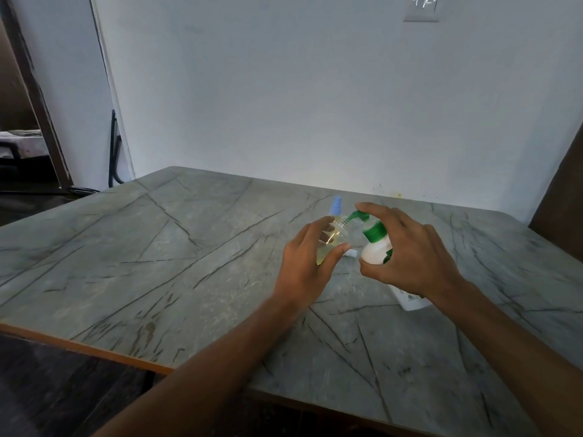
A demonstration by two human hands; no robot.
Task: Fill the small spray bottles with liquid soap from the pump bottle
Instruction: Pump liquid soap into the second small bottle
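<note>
The left hand [303, 263] grips an open small bottle [345, 233] near the middle of the table [189, 263], while the right hand [410, 250] wraps the tilted pump bottle [377, 252], forefinger on its green head, spout [350, 217] at the open neck. The neck is narrow and the spout slanted, so a hard press or a slip of either hand would likely send soap down the outside or onto the table. A blue-capped bottle [335, 209] stands just behind the left hand, close enough to be knocked, and a pale piece [351, 254], perhaps the removed sprayer, lies between the hands.
</note>
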